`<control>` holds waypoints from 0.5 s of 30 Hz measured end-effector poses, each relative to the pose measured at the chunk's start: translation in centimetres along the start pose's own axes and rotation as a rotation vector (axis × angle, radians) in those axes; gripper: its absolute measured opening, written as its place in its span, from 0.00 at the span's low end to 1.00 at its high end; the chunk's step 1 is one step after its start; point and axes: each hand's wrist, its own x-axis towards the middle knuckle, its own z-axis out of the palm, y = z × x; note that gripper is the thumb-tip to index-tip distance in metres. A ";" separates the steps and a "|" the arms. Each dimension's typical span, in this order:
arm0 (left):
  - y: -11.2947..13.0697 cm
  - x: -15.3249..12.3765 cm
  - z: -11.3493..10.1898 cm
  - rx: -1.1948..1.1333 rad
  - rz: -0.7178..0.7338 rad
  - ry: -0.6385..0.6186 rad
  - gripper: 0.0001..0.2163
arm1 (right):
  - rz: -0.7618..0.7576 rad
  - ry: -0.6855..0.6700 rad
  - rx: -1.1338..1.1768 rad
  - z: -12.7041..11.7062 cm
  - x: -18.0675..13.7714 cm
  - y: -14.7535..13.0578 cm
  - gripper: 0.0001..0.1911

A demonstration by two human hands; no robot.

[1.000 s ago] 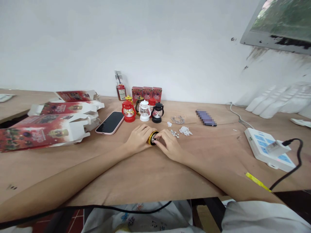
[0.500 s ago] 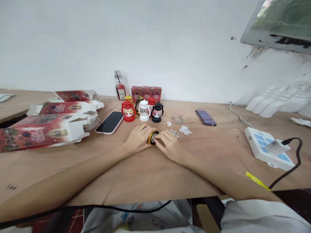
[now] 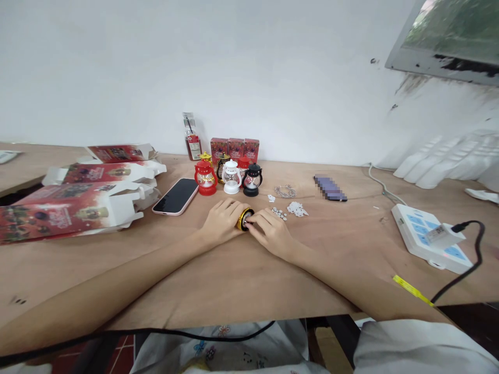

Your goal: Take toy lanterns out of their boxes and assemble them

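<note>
My left hand (image 3: 223, 222) is wrapped round a small gold lantern (image 3: 240, 220) lying on its side, its round dark-rimmed base turned toward the right. Most of the lantern's body is hidden by the fingers. My right hand (image 3: 272, 234) is closed, with thumb and fingertips pressed at the middle of that base; whatever they pinch is too small to make out. Just beyond the right hand lie several button cells (image 3: 279, 213) and a heap of small white pieces (image 3: 297, 209). Behind my hands stand a red lantern (image 3: 206, 179), a white lantern (image 3: 232, 177) and a black lantern (image 3: 252, 180).
Flattened red boxes (image 3: 70, 210) and a phone (image 3: 176, 197) lie left. Small red boxes (image 3: 236, 148) and a bottle (image 3: 193, 145) stand at the wall. A silvery ring of parts (image 3: 286, 191), a second phone (image 3: 330, 188) and a power strip (image 3: 409, 228) are right.
Hardly anything differs. The lantern's base has tilted slightly, and my right fingertips have shifted a little at its middle.
</note>
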 end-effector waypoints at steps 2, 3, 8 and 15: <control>0.0 0.0 0.1 0.024 -0.004 -0.004 0.17 | 0.038 -0.016 0.061 -0.1 0.0 0.1 0.09; 0.0 0.0 0.1 0.040 -0.006 -0.010 0.17 | 0.069 -0.022 0.105 0.0 0.0 0.1 0.09; 0.3 0.2 0.1 0.208 0.021 -0.045 0.15 | 0.543 0.004 0.620 0.9 0.3 -0.6 0.02; 2.3 0.9 -0.6 0.493 0.019 -0.036 0.08 | 1.085 0.118 1.223 1.3 0.6 -2.0 0.07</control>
